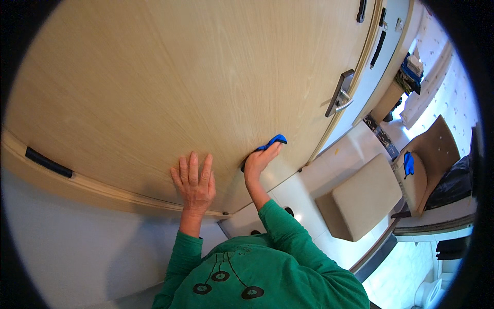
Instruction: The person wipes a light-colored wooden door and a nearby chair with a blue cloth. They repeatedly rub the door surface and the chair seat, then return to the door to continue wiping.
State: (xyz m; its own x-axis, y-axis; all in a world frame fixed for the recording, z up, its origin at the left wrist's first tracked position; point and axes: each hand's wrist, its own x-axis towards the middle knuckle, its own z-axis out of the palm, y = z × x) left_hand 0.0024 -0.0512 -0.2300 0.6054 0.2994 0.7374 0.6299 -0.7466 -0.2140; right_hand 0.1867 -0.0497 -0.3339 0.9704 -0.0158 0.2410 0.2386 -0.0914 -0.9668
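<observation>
A light wood-grain door (216,77) fills most of the view before me. My left hand (196,187) lies flat against its lower part with the fingers apart, holding nothing. To the right of it, my right hand (262,158) presses a blue cloth with a dark edge (274,141) against the door; the palm and part of the cloth are hidden. The metal door handle (342,101) on its dark plate is up and to the right of my right hand, untouched.
A beige upholstered ottoman (364,199) stands on the tiled floor at the right. Behind it is a brown chair (434,148) with another blue cloth (408,164) on its seat. A black hinge (49,162) sits on the door's left edge. A toilet (427,292) shows at lower right.
</observation>
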